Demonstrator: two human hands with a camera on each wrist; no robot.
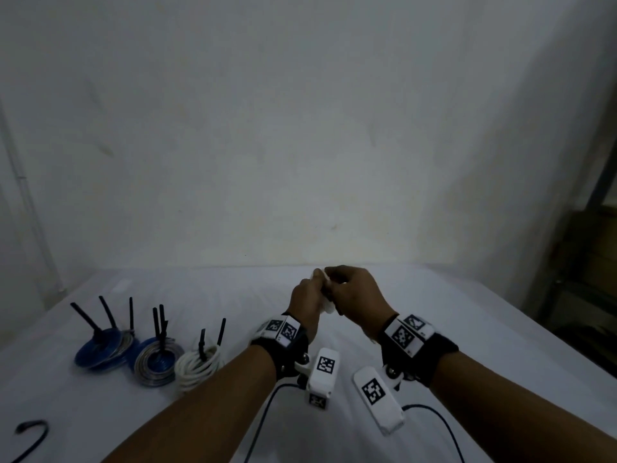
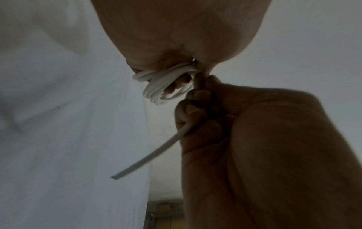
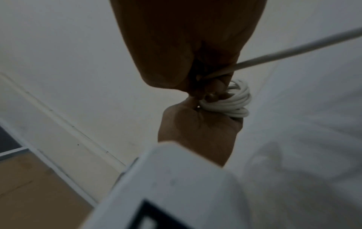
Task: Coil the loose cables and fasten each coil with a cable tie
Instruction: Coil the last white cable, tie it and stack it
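1. Both hands meet in the air above the far middle of a white-covered table (image 1: pixel 434 329). The left hand (image 1: pixel 305 304) has its fingers curled round a small white cable coil (image 2: pixel 166 84), and the right hand (image 1: pixel 357 297) is closed in a fist against that coil.
2. From the head view only slivers of white show between the two hands.
3. From the left wrist view the coil's several loops are plain. A straight white strip (image 2: pixel 150 156) runs out of the right fist toward the lower left and ends in a cut tip; whether it is a cable end or a tie is not clear.
4. From the right wrist view the same strip (image 3: pixel 293 49) leaves the fist toward the upper right, and the coil (image 3: pixel 233 100) sits pinched between both hands.
5. On the table's left side lie three finished coils in a row: a blue coil (image 1: pixel 101 350), a blue and grey coil (image 1: pixel 155 360), and a white coil (image 1: pixel 200 362). Black cable ties (image 1: pixel 107 312) stick up from each.
6. A black cord (image 1: pixel 33 439) curls at the near left edge.
7. Behind the table stands a plain pale wall (image 1: pixel 300 128). A dark shelf (image 1: pixel 587 262) fills the right edge.
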